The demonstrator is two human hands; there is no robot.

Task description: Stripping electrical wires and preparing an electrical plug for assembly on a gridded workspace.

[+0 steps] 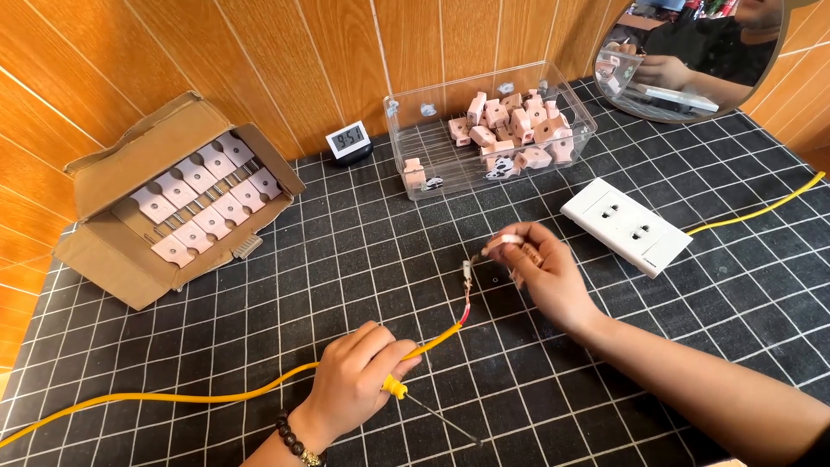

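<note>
Wiring job mid-way: stripped cable end bare, nothing fitted on it yet.
Left hand closed on yellow sheathed cable and yellow-handled screwdriver; right hand pinches small pale plastic connector near worktop centre.

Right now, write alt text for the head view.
The left hand holds a yellow cable and screwdriver on a black grid mat; the right hand pinches a small pale part. Behind: cardboard box, clear bin, white socket.
</note>
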